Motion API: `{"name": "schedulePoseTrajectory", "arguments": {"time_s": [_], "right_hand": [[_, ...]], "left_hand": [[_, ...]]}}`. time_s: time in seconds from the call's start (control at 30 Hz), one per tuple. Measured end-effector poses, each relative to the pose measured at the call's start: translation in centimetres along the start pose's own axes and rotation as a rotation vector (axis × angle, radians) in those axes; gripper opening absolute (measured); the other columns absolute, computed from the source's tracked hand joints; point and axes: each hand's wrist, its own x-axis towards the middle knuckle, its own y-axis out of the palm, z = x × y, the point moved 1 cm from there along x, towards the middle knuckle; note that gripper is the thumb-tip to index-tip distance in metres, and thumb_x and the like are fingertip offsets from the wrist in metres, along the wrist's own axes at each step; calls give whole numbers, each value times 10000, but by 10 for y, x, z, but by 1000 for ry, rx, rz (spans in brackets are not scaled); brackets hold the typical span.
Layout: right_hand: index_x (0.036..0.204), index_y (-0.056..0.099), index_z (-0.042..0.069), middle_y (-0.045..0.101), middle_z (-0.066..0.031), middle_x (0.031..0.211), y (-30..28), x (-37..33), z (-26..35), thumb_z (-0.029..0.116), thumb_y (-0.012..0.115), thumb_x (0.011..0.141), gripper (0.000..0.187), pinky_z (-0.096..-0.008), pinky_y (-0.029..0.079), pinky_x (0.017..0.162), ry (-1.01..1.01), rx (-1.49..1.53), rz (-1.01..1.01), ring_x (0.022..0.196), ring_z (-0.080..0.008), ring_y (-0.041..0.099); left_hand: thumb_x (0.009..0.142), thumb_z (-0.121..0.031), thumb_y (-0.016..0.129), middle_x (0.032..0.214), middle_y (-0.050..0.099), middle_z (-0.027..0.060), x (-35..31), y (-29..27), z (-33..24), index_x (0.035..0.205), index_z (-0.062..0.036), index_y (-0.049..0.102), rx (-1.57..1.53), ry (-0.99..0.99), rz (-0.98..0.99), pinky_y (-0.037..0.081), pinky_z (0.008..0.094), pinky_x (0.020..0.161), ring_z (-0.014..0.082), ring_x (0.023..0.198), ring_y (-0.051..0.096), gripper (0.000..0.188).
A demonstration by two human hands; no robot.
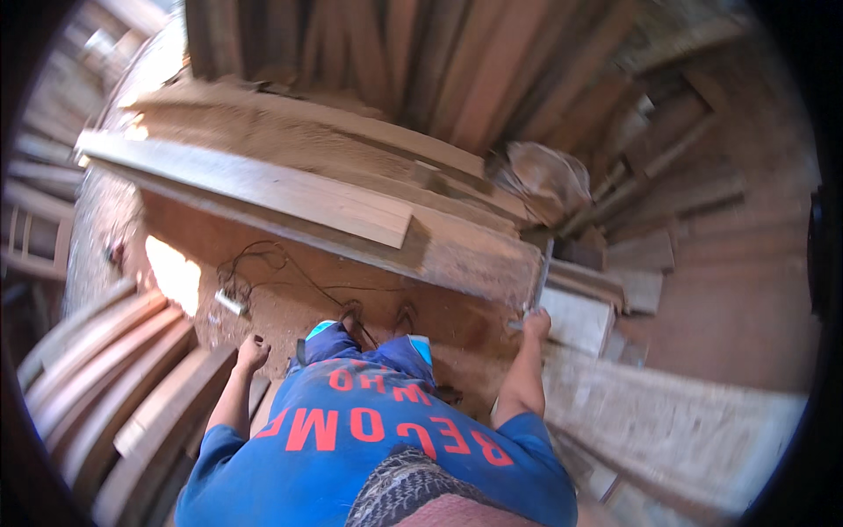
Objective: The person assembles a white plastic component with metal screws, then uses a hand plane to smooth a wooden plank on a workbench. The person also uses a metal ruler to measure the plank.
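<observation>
My right hand [536, 324] is closed round the lower end of a long, narrow grey metal tool [546, 272], whose exact kind I cannot make out. The tool rises past the right end of a wooden workbench [492, 268]. On that bench a pale planed board [263, 184] lies lengthwise. My left hand [254, 352] hangs low on the left with its fingers curled, close to a stack of timber. Whether it holds anything small is hidden.
Thick timber beams [149, 422] are stacked at lower left. Dark planks [421, 61] lean behind the bench, with a crumpled plastic bag [549, 180] at its far right. A cable [290, 263] and a white block-shaped object [231, 302] lie on the brown floor. Offcuts [575, 321] sit right.
</observation>
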Motion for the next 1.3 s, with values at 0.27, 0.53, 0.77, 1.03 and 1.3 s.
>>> {"name": "schedulePoseTrajectory", "arguments": {"time_s": [0.27,0.53,0.77,1.03,1.3], "right_hand": [[1092,732,-23,749,-246,1040,-10,20,24,155,698,872,286,-451,552,901,-162,48,124,972,-419,716],[1024,744,-3,741,-263,1069,-10,38,43,191,651,846,279,-459,537,931,-211,64,26,1019,-427,696],[1111,700,-19,692,-246,1140,-15,19,185,149,623,878,297,-469,522,929,-507,83,-5,1053,-394,671],[1169,693,-13,692,-191,1112,-13,-127,436,87,666,933,257,-395,531,915,-993,416,151,1018,-312,673],[1202,675,-12,645,-49,1014,-191,-376,693,105,606,1033,216,-305,513,821,-1622,1228,90,886,-177,607]], "left_hand": [[854,-283,747,1070,771,221,-72,123,-6,1134,20,736,-297,-213,138,569,411,926,311,1030,740,413],[855,-273,747,1107,765,214,-108,151,-15,1079,-12,748,-469,-219,-40,563,404,950,311,1061,733,344],[841,-295,767,1087,769,207,-108,166,13,1053,-18,755,-581,-338,-61,567,402,932,302,1038,737,349],[847,-287,770,889,777,163,-80,153,76,901,-22,782,-758,-382,-114,573,382,821,254,875,741,272],[932,-229,719,687,682,74,-32,105,198,826,-64,723,-1150,-593,-77,435,341,474,159,538,590,196]]}}
